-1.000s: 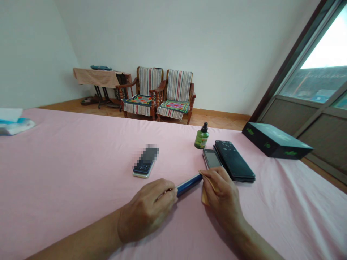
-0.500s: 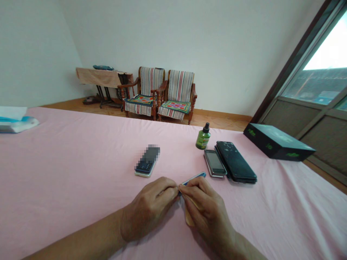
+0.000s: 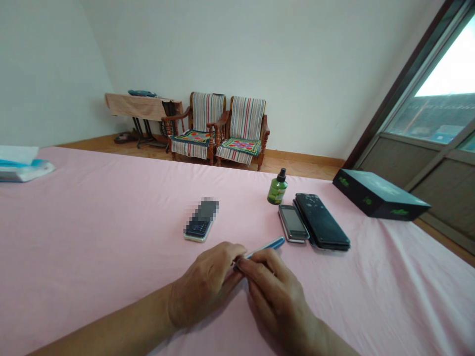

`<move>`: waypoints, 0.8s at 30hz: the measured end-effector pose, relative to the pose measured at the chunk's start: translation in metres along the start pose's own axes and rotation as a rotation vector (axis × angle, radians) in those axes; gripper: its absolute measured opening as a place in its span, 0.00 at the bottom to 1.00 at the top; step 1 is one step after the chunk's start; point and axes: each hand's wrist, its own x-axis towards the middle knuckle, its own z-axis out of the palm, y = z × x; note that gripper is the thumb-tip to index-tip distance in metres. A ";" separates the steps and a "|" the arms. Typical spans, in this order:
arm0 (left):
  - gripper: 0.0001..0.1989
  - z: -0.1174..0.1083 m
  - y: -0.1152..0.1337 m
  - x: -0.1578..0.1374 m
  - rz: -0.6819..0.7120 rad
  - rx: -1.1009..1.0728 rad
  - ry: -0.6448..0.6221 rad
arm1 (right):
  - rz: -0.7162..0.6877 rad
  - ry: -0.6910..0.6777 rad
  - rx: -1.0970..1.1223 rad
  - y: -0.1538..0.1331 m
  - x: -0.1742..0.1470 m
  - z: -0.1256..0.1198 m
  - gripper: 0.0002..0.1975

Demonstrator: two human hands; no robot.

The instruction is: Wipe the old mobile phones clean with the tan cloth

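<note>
Close to the table's near side, my left hand (image 3: 213,274) and my right hand (image 3: 272,289) meet around a slim blue and silver object (image 3: 275,243). It looks like a phone seen edge-on, and its far end sticks out beyond my right fingers. My left thumb and fingers are closed on its left end. The fingertips of my right hand press against it near the middle, and most of it is hidden. Ahead of my left hand lies a keypad phone (image 3: 200,225), partly blurred out.
Right of centre lie a small touchscreen phone (image 3: 294,223) and a stack of larger dark phones (image 3: 322,222). Behind them stands a green spray bottle (image 3: 277,190). A black box (image 3: 378,195) is at the far right, a tissue pack (image 3: 24,169) at the far left. Pink cloth (image 3: 111,227) covers the table.
The blue object has shifted slightly and shows more of its far end. My left thumb has lifted a little. A yellowish flat piece under my right hand has gone out of sight.
</note>
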 end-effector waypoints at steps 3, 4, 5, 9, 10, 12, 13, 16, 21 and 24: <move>0.09 -0.001 0.000 0.001 0.020 -0.026 -0.029 | -0.020 -0.066 -0.075 -0.002 -0.001 -0.002 0.17; 0.08 -0.001 0.000 0.001 0.023 -0.033 -0.035 | -0.019 -0.072 -0.096 -0.002 -0.001 -0.002 0.17; 0.08 -0.001 0.000 0.002 0.022 -0.036 -0.034 | -0.012 -0.071 -0.112 -0.002 -0.001 -0.002 0.17; 0.06 -0.002 0.000 0.004 0.005 -0.016 -0.018 | 0.073 -0.006 -0.149 0.008 -0.002 -0.004 0.15; 0.05 -0.002 0.000 0.004 0.004 -0.006 -0.019 | 0.099 0.015 -0.155 0.011 -0.002 -0.005 0.15; 0.03 -0.002 0.000 0.005 0.016 0.017 -0.040 | 0.120 0.061 -0.176 0.018 -0.001 -0.009 0.15; 0.03 -0.002 -0.001 0.005 0.025 0.029 -0.051 | 0.122 0.082 -0.194 0.022 0.000 -0.011 0.14; 0.04 -0.003 -0.002 0.007 0.045 0.060 -0.059 | 0.133 0.144 -0.264 0.033 0.003 -0.020 0.13; 0.06 -0.007 -0.002 0.009 0.078 0.142 -0.041 | 0.186 0.213 -0.309 0.040 0.008 -0.028 0.11; 0.06 -0.007 0.000 0.010 0.124 0.203 -0.052 | 0.140 0.209 -0.258 0.032 0.009 -0.021 0.12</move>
